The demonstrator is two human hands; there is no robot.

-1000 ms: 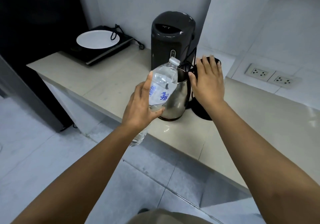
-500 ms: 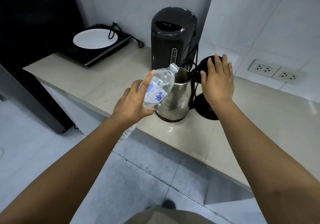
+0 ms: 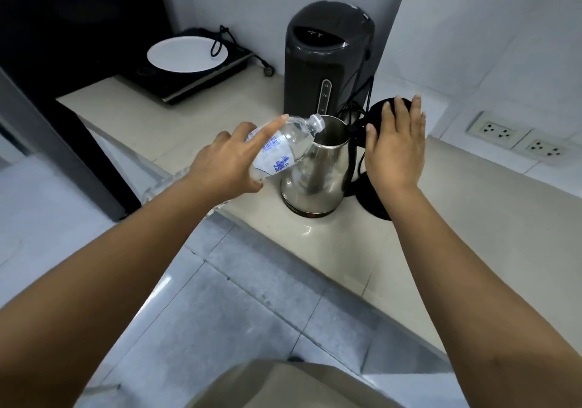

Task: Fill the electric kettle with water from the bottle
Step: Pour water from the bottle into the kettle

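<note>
At the edge of the counter (image 3: 201,105), the left hand (image 3: 225,163) holds the water bottle (image 3: 283,144) around its middle, with the thumb stretched along the top. The bottle is tipped over, and its mouth sits right at the rim of the shiny kettle (image 3: 316,173), which stands open near the counter's front edge. I think this is the pouring step, just at its start; I cannot see any water running yet. The next move likely calls for tipping the bottle a bit more and keeping its mouth over the opening so nothing spills. The right hand (image 3: 393,146) is flat and open with fingers spread, holding nothing that I can see; it rests over or against the black lid (image 3: 376,110) behind it, but I cannot tell if it touches. Just behind the kettle stands a tall dark water boiler (image 3: 327,58) with black cords (image 3: 367,92) hanging down close to the kettle. Those cords could get wet if water splashes. Farther left sits a white plate (image 3: 185,53) on a black hot plate (image 3: 195,77). Wall sockets (image 3: 516,138) are off to the right, well apart.
</note>
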